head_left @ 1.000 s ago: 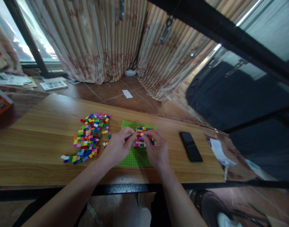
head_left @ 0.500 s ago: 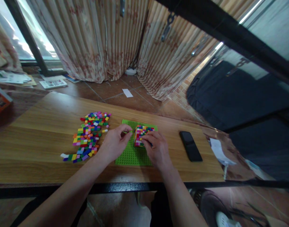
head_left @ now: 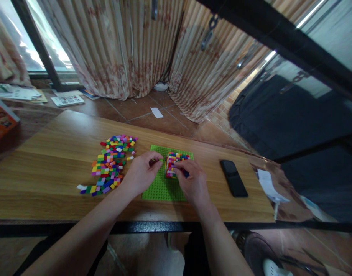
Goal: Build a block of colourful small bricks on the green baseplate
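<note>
A block built of multicoloured toy bricks (head_left: 170, 168) stands on a green studded baseplate (head_left: 161, 190). My right hand (head_left: 193, 180) is closed in a pinch over the block's top, its fingertips at the studs on what looks like a small toy brick; the fingers partly cover it. Left of the block, my left hand (head_left: 143, 172) hovers at the baseplate's left edge, thumb and forefinger pinched together. Whatever sits between those fingertips is too small to make out. The palm and wrist of my right hand hide the block's near right side.
Loose bricks in many colours (head_left: 108, 166) lie in a spread pile on the wooden table (head_left: 49, 165), left of the baseplate. A black phone (head_left: 234, 178) rests to the right. Crumpled white paper (head_left: 269, 186) lies past the table's right end.
My right fingertips have shifted slightly on top of the brick block. The left hand keeps its pinch at nearly the same place. The whole view has moved a little.
</note>
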Motion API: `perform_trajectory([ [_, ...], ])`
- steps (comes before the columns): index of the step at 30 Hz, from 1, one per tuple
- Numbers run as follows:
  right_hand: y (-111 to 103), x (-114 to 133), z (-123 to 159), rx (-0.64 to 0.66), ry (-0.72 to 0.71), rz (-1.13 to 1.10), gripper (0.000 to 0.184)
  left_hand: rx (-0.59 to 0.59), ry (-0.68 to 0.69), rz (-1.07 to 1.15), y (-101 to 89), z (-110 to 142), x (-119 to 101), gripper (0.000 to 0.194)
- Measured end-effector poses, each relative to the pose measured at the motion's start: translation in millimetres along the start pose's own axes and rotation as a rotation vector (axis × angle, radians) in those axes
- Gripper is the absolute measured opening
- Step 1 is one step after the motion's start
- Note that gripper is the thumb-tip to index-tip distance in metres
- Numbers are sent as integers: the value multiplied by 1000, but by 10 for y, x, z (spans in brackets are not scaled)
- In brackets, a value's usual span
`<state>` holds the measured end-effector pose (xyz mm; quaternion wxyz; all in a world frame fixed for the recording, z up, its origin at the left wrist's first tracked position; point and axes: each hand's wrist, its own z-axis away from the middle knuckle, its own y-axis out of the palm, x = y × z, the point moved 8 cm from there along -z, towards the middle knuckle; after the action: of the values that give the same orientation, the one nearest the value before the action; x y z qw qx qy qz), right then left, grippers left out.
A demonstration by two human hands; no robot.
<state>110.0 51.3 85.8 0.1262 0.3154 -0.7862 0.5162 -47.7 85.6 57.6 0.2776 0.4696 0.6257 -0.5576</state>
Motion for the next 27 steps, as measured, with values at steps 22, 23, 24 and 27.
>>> perform_trajectory([
  [22, 21, -147, -17, -52, 161, -119, 11, 22, -8, 1, 49, 13, 23, 13],
  [23, 20, -148, -17, -49, 166, -116, 11, 24, -11, 6, 52, 16, 27, 13],
  [24, 22, -145, -17, -42, 167, -112, 11, 25, -12, 9, 55, 18, 28, 13],
  [27, 29, -130, -20, -11, 158, -114, 12, 23, -4, 4, 56, 20, 26, 12],
])
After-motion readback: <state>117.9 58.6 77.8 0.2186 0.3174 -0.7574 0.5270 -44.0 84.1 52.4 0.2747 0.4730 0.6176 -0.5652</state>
